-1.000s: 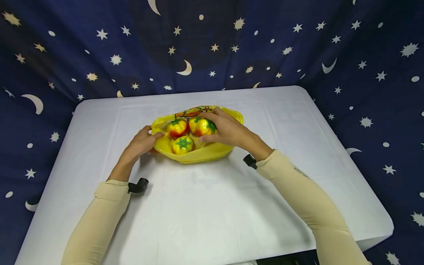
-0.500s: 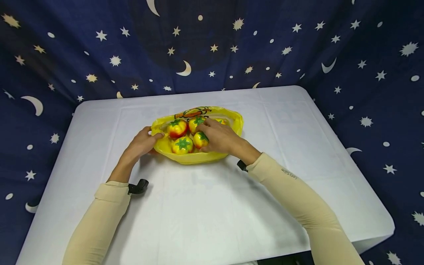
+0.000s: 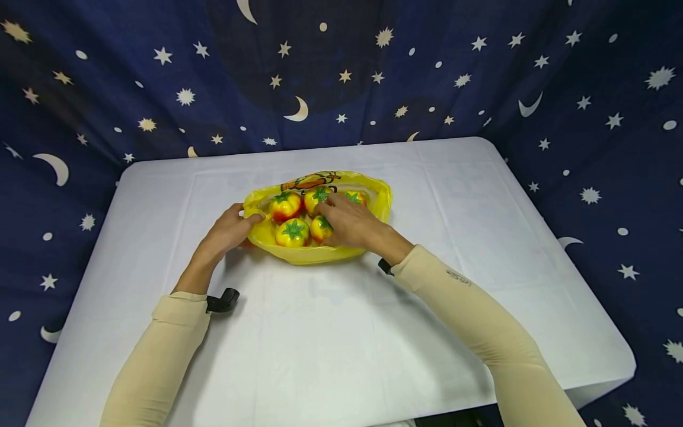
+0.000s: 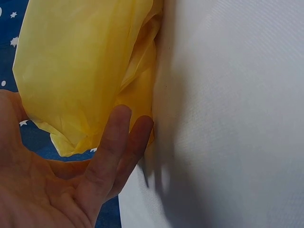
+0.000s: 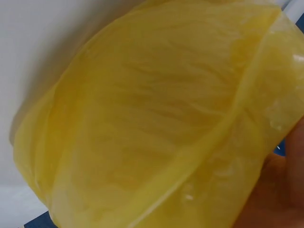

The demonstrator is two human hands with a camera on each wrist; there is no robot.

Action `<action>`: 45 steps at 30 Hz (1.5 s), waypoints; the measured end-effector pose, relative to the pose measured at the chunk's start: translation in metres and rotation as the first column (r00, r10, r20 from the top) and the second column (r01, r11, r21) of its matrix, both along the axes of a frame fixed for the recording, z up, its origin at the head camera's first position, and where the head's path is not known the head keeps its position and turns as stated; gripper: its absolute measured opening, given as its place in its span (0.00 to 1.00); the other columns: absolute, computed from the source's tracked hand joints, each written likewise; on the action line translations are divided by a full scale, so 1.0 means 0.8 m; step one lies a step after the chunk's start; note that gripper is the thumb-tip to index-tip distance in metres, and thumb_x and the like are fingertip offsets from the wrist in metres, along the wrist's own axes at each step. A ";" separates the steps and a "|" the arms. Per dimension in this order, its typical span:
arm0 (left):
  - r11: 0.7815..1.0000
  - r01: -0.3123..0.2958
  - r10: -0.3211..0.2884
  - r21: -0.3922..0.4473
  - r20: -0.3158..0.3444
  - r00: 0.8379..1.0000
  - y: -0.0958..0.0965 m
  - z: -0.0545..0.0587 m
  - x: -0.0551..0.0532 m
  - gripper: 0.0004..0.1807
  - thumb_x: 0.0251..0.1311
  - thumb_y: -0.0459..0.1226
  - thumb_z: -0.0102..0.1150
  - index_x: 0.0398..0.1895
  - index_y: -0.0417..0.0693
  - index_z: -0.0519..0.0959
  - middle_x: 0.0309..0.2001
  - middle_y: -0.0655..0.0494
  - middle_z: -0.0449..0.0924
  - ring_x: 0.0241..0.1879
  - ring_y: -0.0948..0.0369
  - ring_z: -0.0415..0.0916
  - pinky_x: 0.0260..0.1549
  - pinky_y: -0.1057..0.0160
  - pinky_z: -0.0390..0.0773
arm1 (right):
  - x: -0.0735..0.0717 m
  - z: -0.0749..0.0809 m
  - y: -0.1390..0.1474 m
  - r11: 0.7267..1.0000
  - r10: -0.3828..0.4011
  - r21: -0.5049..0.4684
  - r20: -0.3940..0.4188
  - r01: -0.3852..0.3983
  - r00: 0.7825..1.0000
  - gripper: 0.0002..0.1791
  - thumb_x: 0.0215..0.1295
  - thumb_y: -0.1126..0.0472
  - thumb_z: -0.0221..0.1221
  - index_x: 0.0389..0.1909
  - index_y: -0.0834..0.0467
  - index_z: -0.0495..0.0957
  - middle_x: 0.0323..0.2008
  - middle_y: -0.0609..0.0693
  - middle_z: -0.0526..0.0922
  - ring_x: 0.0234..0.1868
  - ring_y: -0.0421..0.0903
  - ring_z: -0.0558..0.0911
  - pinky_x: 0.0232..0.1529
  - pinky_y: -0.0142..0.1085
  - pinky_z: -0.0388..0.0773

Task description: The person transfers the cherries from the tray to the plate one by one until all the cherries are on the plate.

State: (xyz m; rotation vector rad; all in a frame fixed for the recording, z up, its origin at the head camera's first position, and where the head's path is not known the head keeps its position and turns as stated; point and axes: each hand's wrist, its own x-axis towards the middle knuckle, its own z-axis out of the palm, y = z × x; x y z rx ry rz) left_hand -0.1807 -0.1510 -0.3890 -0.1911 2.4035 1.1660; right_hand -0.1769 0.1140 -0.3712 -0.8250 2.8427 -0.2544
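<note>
A yellow plastic bag (image 3: 301, 256) lies with its mouth spread wide on the table, with several shiny yellow-red toy tomatoes (image 3: 285, 206) with green star-shaped tops inside. My left hand (image 3: 226, 230) holds the bag's left rim, thumb over the edge and fingers outside; the left wrist view shows those fingers against the yellow plastic (image 4: 80, 71). Reaching into the bag, my right hand (image 3: 352, 222) grips a toy tomato (image 3: 322, 228) at the front middle, partly covering it. The bag wall (image 5: 152, 118) hides the fingertips in the right wrist view.
The table (image 3: 299, 344) has a white cloth and rounded back corners. A dark blue curtain (image 3: 363, 53) with stars and moons hangs behind and along both sides. Each wrist carries a small black camera (image 3: 223, 300).
My right hand has lowered the tomato it grips toward the front middle of the bag, uncovering another tomato at the right. My left hand has stayed at the rim.
</note>
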 end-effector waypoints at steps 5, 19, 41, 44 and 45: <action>1.000 -0.002 0.002 0.006 -0.003 1.000 -0.001 -0.002 0.000 0.45 0.61 0.57 0.46 0.71 0.42 0.44 0.62 0.37 0.60 0.53 0.48 0.67 0.55 0.48 0.65 | 0.000 -0.004 -0.002 0.999 -0.011 0.044 0.012 0.011 1.000 0.35 0.48 0.42 0.67 0.58 0.47 0.69 0.45 0.46 0.64 0.46 0.44 0.64 0.45 0.40 0.69; 1.000 -0.001 0.001 -0.010 -0.011 1.000 0.000 -0.003 0.001 0.44 0.60 0.57 0.46 0.71 0.42 0.45 0.62 0.38 0.60 0.51 0.48 0.68 0.50 0.50 0.71 | 0.001 -0.004 -0.002 0.998 -0.003 0.058 0.050 0.000 0.999 0.37 0.50 0.42 0.65 0.61 0.50 0.67 0.49 0.48 0.66 0.50 0.46 0.66 0.50 0.41 0.70; 1.000 -0.002 0.003 0.029 -0.031 1.000 -0.001 -0.007 0.002 0.45 0.61 0.57 0.47 0.72 0.42 0.42 0.67 0.39 0.52 0.55 0.48 0.66 0.53 0.51 0.70 | 0.017 0.022 0.045 0.964 -0.001 -0.266 -0.039 -0.009 0.999 0.30 0.60 0.37 0.53 0.58 0.51 0.70 0.55 0.46 0.70 0.55 0.44 0.68 0.55 0.42 0.67; 0.999 -0.006 0.007 0.034 -0.027 1.000 -0.001 -0.008 0.001 0.45 0.61 0.56 0.47 0.72 0.42 0.42 0.67 0.39 0.53 0.54 0.49 0.67 0.51 0.52 0.72 | 0.020 0.023 0.052 0.956 -0.014 -0.292 -0.041 0.002 0.999 0.31 0.60 0.35 0.51 0.58 0.51 0.70 0.55 0.44 0.70 0.56 0.42 0.68 0.56 0.42 0.67; 0.999 -0.008 0.009 0.037 -0.025 1.000 -0.001 -0.008 0.001 0.45 0.61 0.56 0.47 0.72 0.42 0.42 0.67 0.39 0.53 0.54 0.49 0.67 0.50 0.53 0.73 | 0.021 0.024 0.054 0.953 -0.021 -0.302 -0.039 0.008 0.999 0.31 0.60 0.35 0.51 0.58 0.50 0.70 0.55 0.44 0.70 0.56 0.42 0.68 0.57 0.42 0.67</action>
